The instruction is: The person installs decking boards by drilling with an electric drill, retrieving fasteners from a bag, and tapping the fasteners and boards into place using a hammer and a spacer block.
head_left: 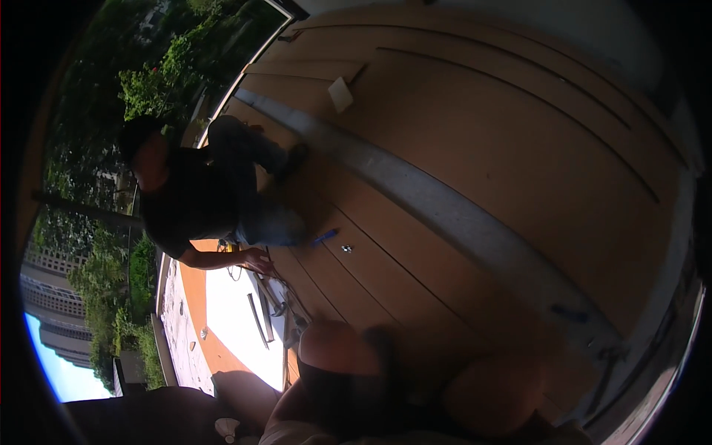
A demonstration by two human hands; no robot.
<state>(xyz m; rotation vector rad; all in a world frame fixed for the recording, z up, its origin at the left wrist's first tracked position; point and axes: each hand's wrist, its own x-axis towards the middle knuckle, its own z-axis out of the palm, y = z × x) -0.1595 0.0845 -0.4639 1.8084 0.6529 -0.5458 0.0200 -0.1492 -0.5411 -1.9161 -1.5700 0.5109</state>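
Neither my left hand nor my right hand can be made out; the lower edge is dark and blurred. My bare knees (343, 350) come in at the bottom, over brown boards (415, 297). On the boards ahead lie a blue tool-like piece (325, 237) and small shiny metal pieces (347, 248). Left of my knee, a bright white sheet (230, 319) carries long dark bars (261, 319) and a hammer-like tool (279, 305). A co-worker in dark clothes (196, 196) crouches at the left, one hand (257, 259) reaching down beside those tools.
A long grey strip (430, 196) runs diagonally between the brown boards. Farther off lies a small pale rectangular piece (340, 95). At the lower right are a dark blue object (569, 313) and a dark tool-like shape (612, 356). Beyond the left edge stand trees (148, 96) and buildings.
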